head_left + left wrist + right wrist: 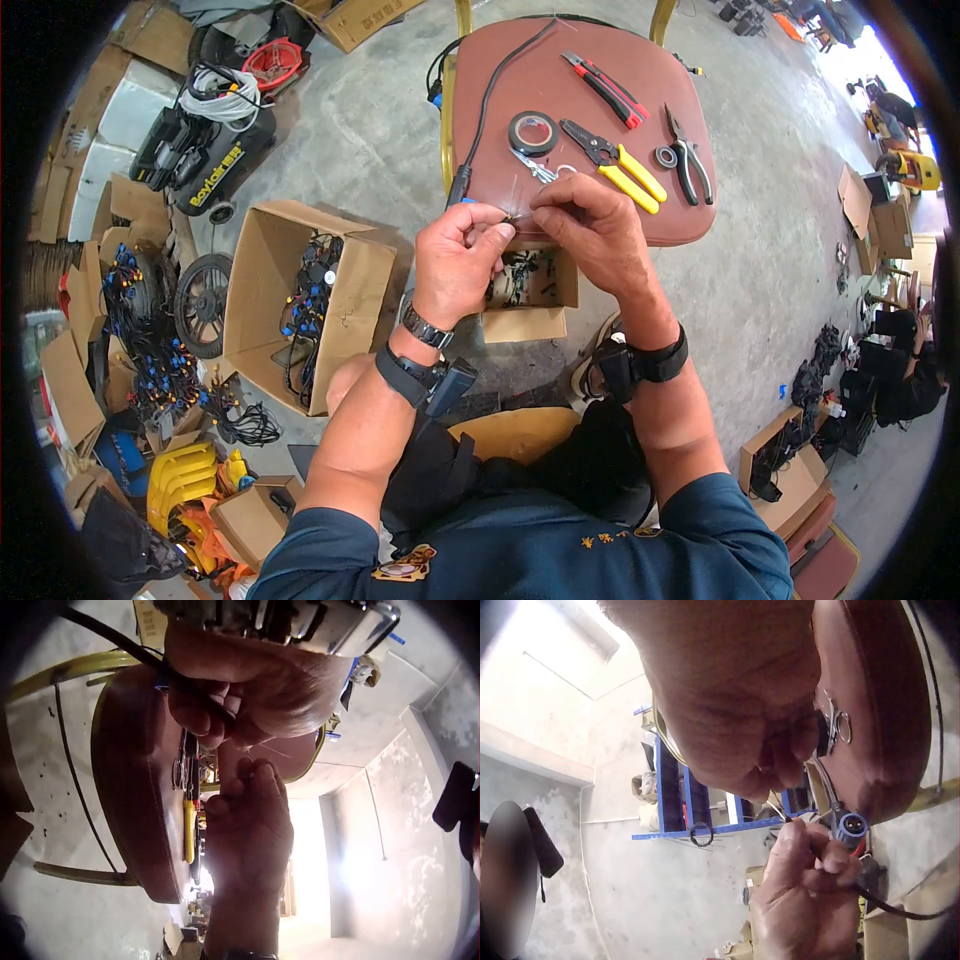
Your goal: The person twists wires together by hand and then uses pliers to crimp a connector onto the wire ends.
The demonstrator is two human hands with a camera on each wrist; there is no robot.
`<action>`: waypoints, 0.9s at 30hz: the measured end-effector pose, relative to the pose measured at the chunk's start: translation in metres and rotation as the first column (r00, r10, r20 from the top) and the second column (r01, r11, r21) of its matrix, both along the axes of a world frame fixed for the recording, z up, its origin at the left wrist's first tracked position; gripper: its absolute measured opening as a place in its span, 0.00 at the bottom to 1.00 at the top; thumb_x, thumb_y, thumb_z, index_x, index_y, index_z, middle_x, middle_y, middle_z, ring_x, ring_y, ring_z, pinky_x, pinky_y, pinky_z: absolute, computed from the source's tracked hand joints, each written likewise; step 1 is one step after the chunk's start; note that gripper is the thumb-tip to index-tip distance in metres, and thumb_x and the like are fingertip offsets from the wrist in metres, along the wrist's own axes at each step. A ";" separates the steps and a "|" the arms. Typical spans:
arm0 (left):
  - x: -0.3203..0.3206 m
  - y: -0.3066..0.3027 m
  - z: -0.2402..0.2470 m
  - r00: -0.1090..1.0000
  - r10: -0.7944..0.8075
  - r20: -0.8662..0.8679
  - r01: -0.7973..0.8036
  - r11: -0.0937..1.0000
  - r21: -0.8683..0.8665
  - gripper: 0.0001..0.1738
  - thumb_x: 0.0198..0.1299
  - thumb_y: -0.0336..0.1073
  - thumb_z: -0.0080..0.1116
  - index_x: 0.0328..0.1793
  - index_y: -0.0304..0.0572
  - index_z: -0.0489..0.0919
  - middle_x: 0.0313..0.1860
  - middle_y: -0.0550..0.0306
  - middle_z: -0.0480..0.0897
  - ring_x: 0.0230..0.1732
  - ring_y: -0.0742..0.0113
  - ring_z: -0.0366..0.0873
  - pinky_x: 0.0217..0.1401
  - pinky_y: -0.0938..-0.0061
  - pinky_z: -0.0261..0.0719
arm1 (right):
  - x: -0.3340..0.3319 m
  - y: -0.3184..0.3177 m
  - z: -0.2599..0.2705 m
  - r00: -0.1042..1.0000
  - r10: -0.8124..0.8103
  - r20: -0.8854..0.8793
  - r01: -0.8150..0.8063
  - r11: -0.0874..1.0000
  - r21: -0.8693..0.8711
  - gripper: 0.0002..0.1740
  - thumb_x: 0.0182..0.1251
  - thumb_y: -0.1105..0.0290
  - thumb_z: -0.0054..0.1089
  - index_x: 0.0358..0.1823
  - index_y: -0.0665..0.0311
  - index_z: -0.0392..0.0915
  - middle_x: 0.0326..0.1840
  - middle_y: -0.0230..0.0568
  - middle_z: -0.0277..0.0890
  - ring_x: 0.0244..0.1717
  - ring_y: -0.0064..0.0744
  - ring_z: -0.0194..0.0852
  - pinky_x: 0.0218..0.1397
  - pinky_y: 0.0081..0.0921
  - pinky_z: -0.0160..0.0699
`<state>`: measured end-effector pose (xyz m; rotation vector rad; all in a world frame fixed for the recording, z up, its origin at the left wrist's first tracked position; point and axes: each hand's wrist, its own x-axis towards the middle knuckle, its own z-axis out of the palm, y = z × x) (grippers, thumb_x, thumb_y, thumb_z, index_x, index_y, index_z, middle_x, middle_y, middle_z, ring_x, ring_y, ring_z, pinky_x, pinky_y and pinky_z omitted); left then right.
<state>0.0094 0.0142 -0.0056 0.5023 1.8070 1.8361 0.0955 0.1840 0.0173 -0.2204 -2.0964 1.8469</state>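
My left hand (462,265) pinches a black cable (900,912) near its end, where thin pale wires (777,804) stick out. Opposite it, my right hand (600,235) has thumb and forefinger brought together on the thin wires, just above the front edge of the chair seat (520,80). A plug with a blue ring (853,828) shows close behind the left hand. On the seat near the hands are small scissors (535,166), a roll of black tape (532,133) and yellow-handled wire strippers (622,172).
Farther along the seat lie a red-and-black cutter (608,90), black-handled pliers (686,160) and another black cable (486,105). Below the seat stands a small open carton (540,322). A larger carton (355,300) of cables and an air compressor (215,165) are at left.
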 end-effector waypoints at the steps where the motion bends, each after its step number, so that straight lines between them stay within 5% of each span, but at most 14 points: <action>1: 0.000 0.000 0.000 1.000 0.001 -0.006 -0.001 1.000 -0.006 0.05 0.65 0.26 0.63 0.46 0.36 0.81 0.27 0.66 0.79 0.22 0.81 0.74 0.24 0.83 0.73 | 0.000 0.001 -0.001 1.000 -0.004 0.015 0.004 1.000 0.002 0.05 0.65 0.79 0.64 0.41 0.72 0.80 0.35 0.37 0.78 0.40 0.24 0.82 0.44 0.23 0.81; 12: 0.000 0.001 0.000 1.000 0.008 -0.012 -0.008 0.999 -0.039 0.03 0.63 0.26 0.64 0.42 0.35 0.82 0.25 0.68 0.79 0.23 0.83 0.72 0.25 0.82 0.72 | 0.001 0.003 0.004 0.996 -0.042 0.082 0.032 0.992 0.126 0.05 0.64 0.79 0.63 0.40 0.71 0.81 0.34 0.40 0.79 0.36 0.27 0.82 0.41 0.25 0.80; 15: 0.001 0.002 -0.001 0.999 0.007 -0.034 -0.009 0.999 -0.050 0.03 0.63 0.26 0.64 0.41 0.36 0.82 0.25 0.68 0.79 0.23 0.83 0.72 0.25 0.82 0.71 | 0.002 0.001 0.004 0.998 -0.042 0.046 0.035 0.988 0.148 0.01 0.66 0.80 0.62 0.38 0.70 0.79 0.33 0.31 0.75 0.34 0.19 0.71 0.40 0.20 0.74; 24: 0.003 0.001 -0.003 0.990 -0.026 -0.137 0.012 0.995 -0.103 0.03 0.61 0.25 0.65 0.40 0.35 0.82 0.24 0.69 0.76 0.26 0.82 0.69 0.30 0.82 0.71 | 0.003 0.005 0.006 0.989 -0.039 0.140 0.005 0.972 0.236 0.05 0.68 0.75 0.62 0.40 0.71 0.79 0.33 0.34 0.78 0.35 0.21 0.75 0.40 0.23 0.76; 27: 0.002 -0.001 -0.007 0.977 -0.061 -0.202 0.041 0.994 -0.099 0.04 0.63 0.24 0.64 0.42 0.35 0.82 0.27 0.69 0.77 0.27 0.83 0.69 0.30 0.83 0.70 | 0.003 0.004 0.011 0.971 -0.074 0.229 0.026 0.978 0.205 0.08 0.64 0.74 0.60 0.37 0.73 0.80 0.32 0.51 0.81 0.37 0.39 0.85 0.42 0.32 0.80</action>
